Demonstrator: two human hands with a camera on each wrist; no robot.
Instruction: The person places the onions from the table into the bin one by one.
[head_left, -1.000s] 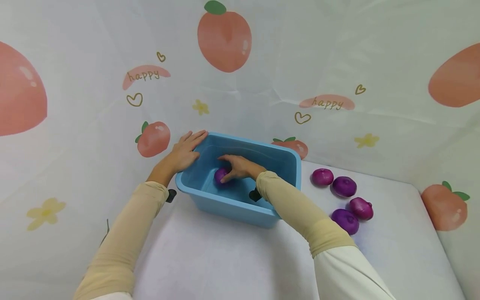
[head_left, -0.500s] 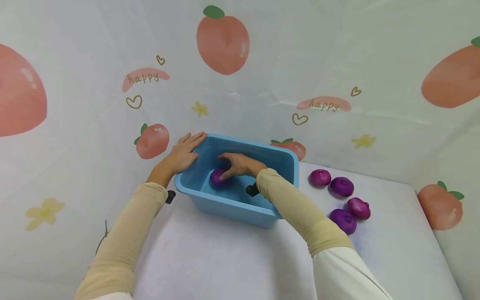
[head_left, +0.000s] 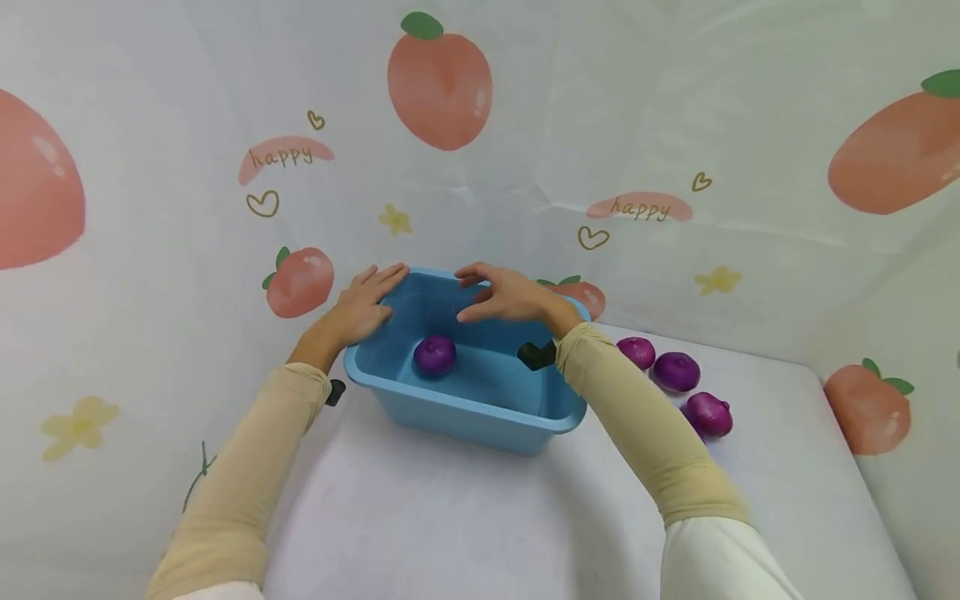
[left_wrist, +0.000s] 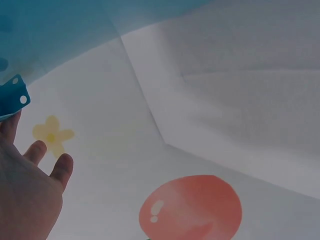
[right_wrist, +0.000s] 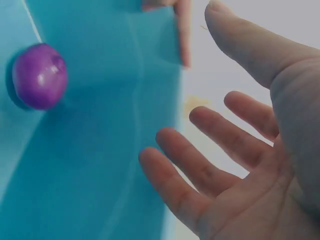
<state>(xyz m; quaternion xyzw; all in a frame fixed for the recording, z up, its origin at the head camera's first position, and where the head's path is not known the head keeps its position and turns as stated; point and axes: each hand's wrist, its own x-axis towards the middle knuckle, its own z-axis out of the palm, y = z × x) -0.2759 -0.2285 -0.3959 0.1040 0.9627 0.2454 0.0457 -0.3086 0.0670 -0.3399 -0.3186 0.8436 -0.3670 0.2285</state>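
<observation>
A blue plastic tub [head_left: 457, 421] stands on the table with one purple onion [head_left: 435, 357] on its floor, toward the left end. My left hand [head_left: 360, 310] rests on the tub's left rim, its fingers stretched along the edge. In the left wrist view, some fingers of that left hand [left_wrist: 30, 180] show against the wall cloth. Over the far side of the tub hovers my right hand [head_left: 510, 296], fingers spread and nothing held. From the right wrist view, the right hand [right_wrist: 240, 185] is plainly apart from the onion [right_wrist: 40, 76].
To the right of the tub lie several more purple onions [head_left: 677, 372] on the white table [head_left: 480, 517]. My right sleeve [head_left: 637, 425] partly covers one of them. A cloth wall [head_left: 525, 100] printed with fruit rises close behind the tub.
My right hand has let go of the onion and risen from inside the tub, back and to the right. The onion stays on the tub floor. My left hand keeps its place.
</observation>
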